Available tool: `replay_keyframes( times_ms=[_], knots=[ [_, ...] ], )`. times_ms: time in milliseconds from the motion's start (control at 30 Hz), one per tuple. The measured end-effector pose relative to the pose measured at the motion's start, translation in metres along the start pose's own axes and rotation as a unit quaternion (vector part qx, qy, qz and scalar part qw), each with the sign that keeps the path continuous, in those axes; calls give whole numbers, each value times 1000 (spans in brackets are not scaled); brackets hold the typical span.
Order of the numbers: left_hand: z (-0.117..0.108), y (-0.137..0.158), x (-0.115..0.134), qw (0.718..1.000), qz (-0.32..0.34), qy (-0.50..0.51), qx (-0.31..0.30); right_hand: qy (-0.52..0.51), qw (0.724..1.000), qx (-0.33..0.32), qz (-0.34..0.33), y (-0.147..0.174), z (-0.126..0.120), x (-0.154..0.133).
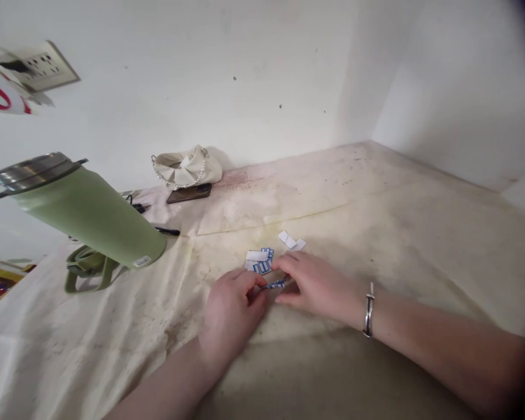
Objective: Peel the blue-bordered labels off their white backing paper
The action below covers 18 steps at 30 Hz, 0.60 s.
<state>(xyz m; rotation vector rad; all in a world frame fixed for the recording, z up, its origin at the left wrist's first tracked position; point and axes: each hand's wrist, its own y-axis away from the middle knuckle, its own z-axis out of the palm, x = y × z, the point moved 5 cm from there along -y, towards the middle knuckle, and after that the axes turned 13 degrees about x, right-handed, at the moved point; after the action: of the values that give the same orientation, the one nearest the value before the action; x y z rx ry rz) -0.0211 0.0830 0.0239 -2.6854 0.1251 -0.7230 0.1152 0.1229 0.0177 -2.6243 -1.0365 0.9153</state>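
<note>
Left hand (235,306) pinches a blue-marked slip (276,284), mid bench (394,245) | right hand (308,286) curls at its other end, grip unclear | green bottle (97,216) near left edge | bench stretches right to the wall (459,99)

Two hands (234,309) (312,284), several paper slips (257,255), one tumbler (94,213), one bag (190,166), one phone (189,194)

Paper pieces (267,255), white and blue-patterned, loose group, centre of the frame.
1 blue-patterned strip (276,284), held, lowest; just above, blue-patterned pieces overlapped by 1 white slip (257,255); up and to the right, 2 white rectangles (287,238), lying overlapped.
</note>
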Motion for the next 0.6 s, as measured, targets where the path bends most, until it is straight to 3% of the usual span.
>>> replay_keyframes(
  times_ms=[133, 333, 600],
  knots=[
    [0, 1, 0, 1000, -8, 24, -2, 13, 999, -32, 29, 2, 3, 1],
    [0, 1, -2, 992, -21, 120, 26, -22, 999, -29, 14, 3, 6, -4],
    [3, 1, -4, 998, -24, 60, 2, -26, 999, -21, -6, 1, 6, -3]
  ],
)
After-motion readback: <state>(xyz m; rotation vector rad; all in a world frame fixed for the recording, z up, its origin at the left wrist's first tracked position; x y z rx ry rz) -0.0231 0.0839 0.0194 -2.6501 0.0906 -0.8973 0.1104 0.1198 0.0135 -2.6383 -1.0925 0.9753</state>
